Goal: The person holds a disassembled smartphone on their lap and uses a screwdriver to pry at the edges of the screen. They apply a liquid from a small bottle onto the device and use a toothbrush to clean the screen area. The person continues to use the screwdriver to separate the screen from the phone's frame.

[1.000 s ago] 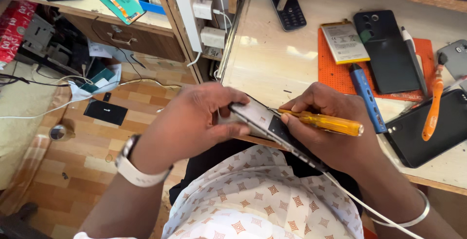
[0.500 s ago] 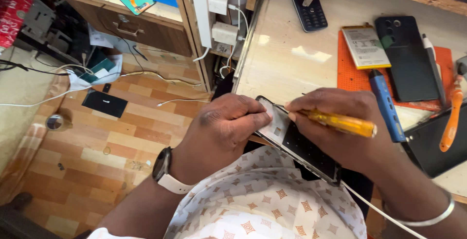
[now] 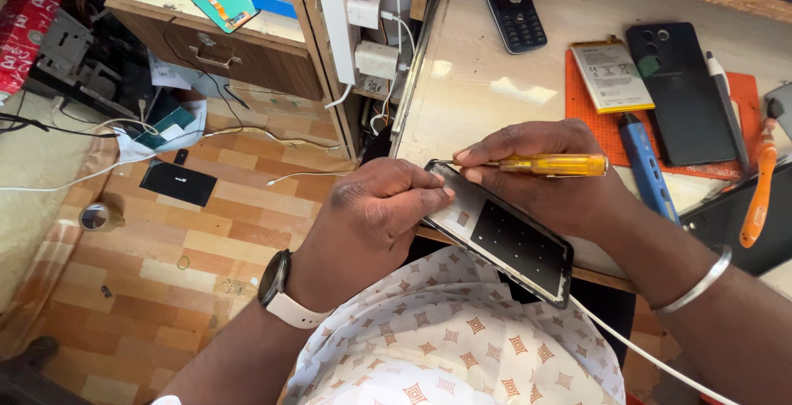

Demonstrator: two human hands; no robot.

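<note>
My left hand (image 3: 371,211) grips the top end of an opened black phone (image 3: 511,244), held over the front edge of the workbench with its inner side up. My right hand (image 3: 549,178) holds a yellow-handled screwdriver (image 3: 553,165) lying nearly level, its thin tip at the phone's upper corner next to my left thumb. A pale watch sits on my left wrist and a silver bangle on my right. A white cable runs from under the phone down to the lower right.
On the bench (image 3: 478,83) an orange mat (image 3: 594,116) carries a phone battery (image 3: 611,75), a black back cover (image 3: 681,91), a blue tool (image 3: 645,166) and a pen. A keypad phone (image 3: 513,7) lies at the back, an orange-handled tool (image 3: 759,195) at right. Chargers, cables and a tape roll (image 3: 101,217) are at left.
The view has shifted, so bench and hands sit further right and higher. The phone's inner face is now more exposed, and the screwdriver tip sits at its upper corner.
</note>
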